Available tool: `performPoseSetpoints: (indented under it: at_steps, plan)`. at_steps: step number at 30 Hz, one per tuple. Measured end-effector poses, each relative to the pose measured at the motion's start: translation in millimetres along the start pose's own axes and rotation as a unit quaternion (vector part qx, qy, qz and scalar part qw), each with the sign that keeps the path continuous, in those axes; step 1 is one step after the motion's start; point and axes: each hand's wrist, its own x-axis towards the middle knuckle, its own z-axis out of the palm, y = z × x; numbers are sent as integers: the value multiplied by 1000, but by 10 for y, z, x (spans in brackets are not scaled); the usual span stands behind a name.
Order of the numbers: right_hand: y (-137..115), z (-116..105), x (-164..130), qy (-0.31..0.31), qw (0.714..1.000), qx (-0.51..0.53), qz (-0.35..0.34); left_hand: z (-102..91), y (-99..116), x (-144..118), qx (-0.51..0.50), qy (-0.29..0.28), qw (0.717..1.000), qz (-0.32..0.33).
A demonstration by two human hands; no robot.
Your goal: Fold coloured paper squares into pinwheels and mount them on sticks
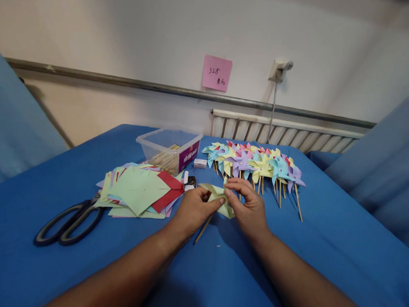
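Both my hands meet over a pale green paper pinwheel (219, 195) on a blue table (240, 271). My left hand (194, 209) pinches its left side, thumb and forefinger on the paper. My right hand (246, 204) grips the right side with fingers curled over the folded flaps. A thin wooden stick (201, 232) slants down from under the pinwheel between my wrists. Just beyond my right hand lies a row of finished pinwheels (254, 164) in several colours on sticks.
A stack of coloured paper squares (139, 191) lies left of my hands, with black-handled scissors (69, 220) further left. A clear plastic box (169, 148) holding sticks stands behind the stack. A small white box (200, 163) sits beside it. A pink note (216, 73) hangs on the wall.
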Motion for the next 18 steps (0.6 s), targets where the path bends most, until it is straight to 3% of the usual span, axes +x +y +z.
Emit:
performPoseSetpoints:
  at_steps: [11, 18]
  plan:
    - [-21, 4, 8, -12, 999, 15, 26, -9, -17, 0, 21, -19, 999, 17]
    - [-37, -14, -2, -24, 1000, 3, -8, -10, -39, 9, 27, -18, 999, 15]
